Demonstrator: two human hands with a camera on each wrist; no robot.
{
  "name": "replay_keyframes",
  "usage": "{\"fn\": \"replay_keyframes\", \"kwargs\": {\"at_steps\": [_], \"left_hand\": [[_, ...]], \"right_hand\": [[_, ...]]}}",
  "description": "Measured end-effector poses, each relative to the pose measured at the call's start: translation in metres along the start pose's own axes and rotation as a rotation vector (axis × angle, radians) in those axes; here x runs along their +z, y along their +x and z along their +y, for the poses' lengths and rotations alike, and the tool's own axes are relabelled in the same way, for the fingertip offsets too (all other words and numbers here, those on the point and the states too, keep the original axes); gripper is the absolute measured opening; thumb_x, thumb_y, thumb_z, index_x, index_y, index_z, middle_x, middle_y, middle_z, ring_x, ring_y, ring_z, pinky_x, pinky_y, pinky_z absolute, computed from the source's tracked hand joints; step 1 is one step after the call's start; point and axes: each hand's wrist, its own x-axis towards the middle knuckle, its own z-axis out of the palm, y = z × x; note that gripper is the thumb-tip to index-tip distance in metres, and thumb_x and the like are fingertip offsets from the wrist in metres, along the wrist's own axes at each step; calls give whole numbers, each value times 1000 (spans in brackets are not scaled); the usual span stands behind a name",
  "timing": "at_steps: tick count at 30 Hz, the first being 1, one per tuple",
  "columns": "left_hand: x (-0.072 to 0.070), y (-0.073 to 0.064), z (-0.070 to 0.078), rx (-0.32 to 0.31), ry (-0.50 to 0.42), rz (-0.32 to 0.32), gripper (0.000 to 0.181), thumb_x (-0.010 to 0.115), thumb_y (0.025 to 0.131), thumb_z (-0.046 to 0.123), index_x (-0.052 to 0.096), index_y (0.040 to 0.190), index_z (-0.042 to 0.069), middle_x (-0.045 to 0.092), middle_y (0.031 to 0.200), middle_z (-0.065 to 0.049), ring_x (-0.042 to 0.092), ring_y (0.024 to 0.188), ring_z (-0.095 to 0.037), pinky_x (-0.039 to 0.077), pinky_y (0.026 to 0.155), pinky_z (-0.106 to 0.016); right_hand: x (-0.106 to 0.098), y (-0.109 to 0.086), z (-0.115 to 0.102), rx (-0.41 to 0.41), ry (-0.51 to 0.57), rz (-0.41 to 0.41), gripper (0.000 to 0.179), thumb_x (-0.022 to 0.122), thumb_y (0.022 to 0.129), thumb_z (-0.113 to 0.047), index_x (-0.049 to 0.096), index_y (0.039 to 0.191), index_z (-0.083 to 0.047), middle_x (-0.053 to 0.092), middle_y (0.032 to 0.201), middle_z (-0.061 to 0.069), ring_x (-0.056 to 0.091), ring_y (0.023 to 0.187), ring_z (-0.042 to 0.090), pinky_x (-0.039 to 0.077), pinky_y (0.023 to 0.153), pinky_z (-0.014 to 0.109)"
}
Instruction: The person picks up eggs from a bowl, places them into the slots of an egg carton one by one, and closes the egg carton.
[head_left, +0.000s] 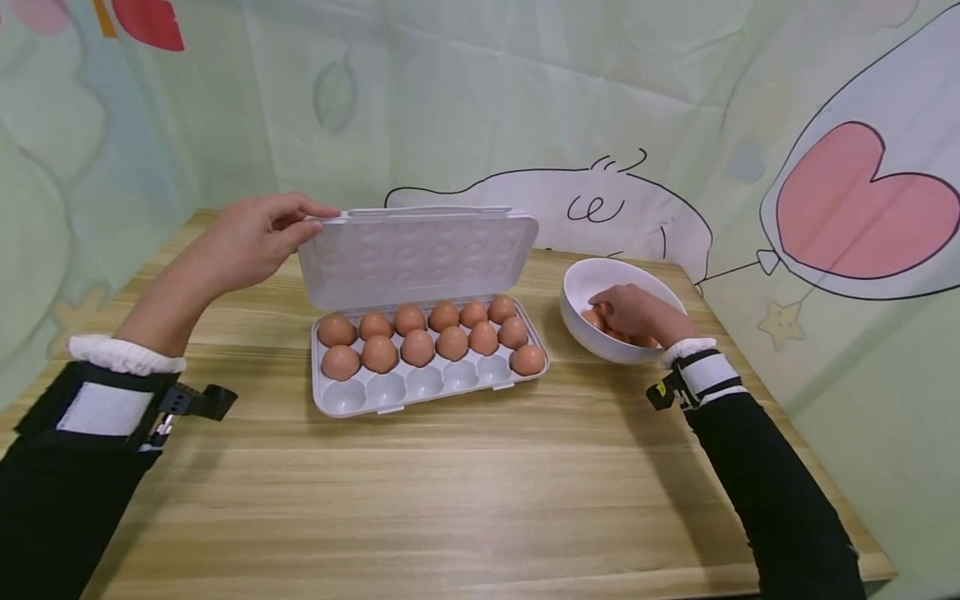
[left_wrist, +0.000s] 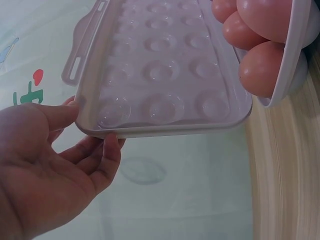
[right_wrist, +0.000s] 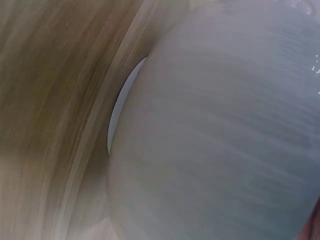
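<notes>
- Presently, my left hand (head_left: pixel 258 237) grasps the lid (head_left: pixel 420 258) of the egg box at its upper left corner; in the left wrist view, the thumb touches this corner and other fingers are bent against the edge.
- The lid stands raised along the back side of the egg tray (head_left: pixel 424 383), and rows of round dents are visible on its inner face.
- The egg tray lies on the wooden table (head_left: pixel 420 500), between my two arms and to the left of the bowl (head_left: pixel 592 279).
- Inside the tray I count thirteen brown eggs (head_left: pixel 417 347): six in the back row, six in the middle row, and one at the right end of the front row. The other five cups of the front row show their white hollows.
- My right hand (head_left: pixel 637 311) is inside the white bowl, over several loose eggs (head_left: pixel 596 318). I cannot tell if its fingers grasp one of them, because the fingertips are partly hidden; the right wrist view shows mainly the bowl's outer wall.
- Behind the table hangs a pale green cloth (head_left: pixel 487 83), on which a pink heart (head_left: pixel 862 204) is drawn.
</notes>
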Motion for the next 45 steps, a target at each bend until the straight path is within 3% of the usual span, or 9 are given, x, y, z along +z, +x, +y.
{"fn": "replay_keyframes", "kwargs": {"at_steps": [7, 15, 19, 23, 26, 31, 40, 45], "left_hand": [[-1, -1, 2, -4, 0, -1, 35, 44, 99, 26, 56, 129, 12, 56, 118, -16, 50, 95, -28, 41, 72, -43], [-1, -2, 2, -6, -9, 0, 34, 44, 99, 26, 56, 128, 12, 56, 118, -16, 50, 96, -28, 41, 73, -43], [-1, -1, 2, -7, -9, -2, 34, 45, 99, 26, 56, 129, 12, 56, 118, -16, 50, 95, -28, 42, 72, -43], [0, -1, 2, -6, -10, -3, 35, 45, 99, 26, 56, 129, 12, 56, 118, -16, 50, 95, -29, 42, 72, -43], [0, -1, 2, -3, -15, -3, 35, 44, 100, 26, 56, 129, 11, 56, 119, -17, 50, 96, -29, 41, 73, -44], [0, -1, 2, -2, -17, 3, 34, 44, 99, 26, 56, 128, 11, 56, 119, -16, 50, 96, -29, 41, 73, -43], [0, -1, 1, -5, -8, 3, 34, 44, 99, 27, 57, 128, 12, 56, 117, -15, 49, 94, -27, 40, 70, -40], [0, -1, 0, 0, -5, 0, 35, 44, 99, 26, 56, 129, 12, 56, 117, -15, 49, 94, -28, 40, 70, -40]], "right_hand": [[-1, 8, -2, 16, 16, 7, 26, 40, 99, -19, 64, 106, -14, 53, 54, 1, 54, 58, 18, 38, 74, 33], [0, 9, 1, 48, 62, 54, 36, 40, 91, -3, 61, 120, -10, 60, 78, 7, 53, 92, 24, 38, 88, 37], [2, 9, 4, 46, 83, 60, 38, 38, 91, -2, 57, 125, -7, 60, 75, 6, 54, 89, 23, 40, 91, 39], [4, 10, 8, 49, 132, 52, 35, 39, 93, -4, 53, 125, -6, 59, 70, 7, 58, 78, 22, 42, 84, 37], [3, 12, 11, 16, 106, 101, 31, 44, 92, -5, 53, 122, -4, 58, 76, 9, 56, 77, 23, 41, 83, 37], [-1, 11, 14, -58, 42, 250, 35, 56, 87, -5, 55, 122, -1, 52, 79, 11, 49, 78, 25, 36, 75, 37], [-10, -15, 18, -20, 261, 371, 43, 61, 89, -16, 49, 128, -4, 49, 96, 13, 45, 88, 28, 36, 73, 39], [-16, -35, 18, -70, 404, 455, 48, 65, 89, -23, 47, 131, -7, 52, 107, 11, 49, 93, 25, 42, 77, 35]]}}
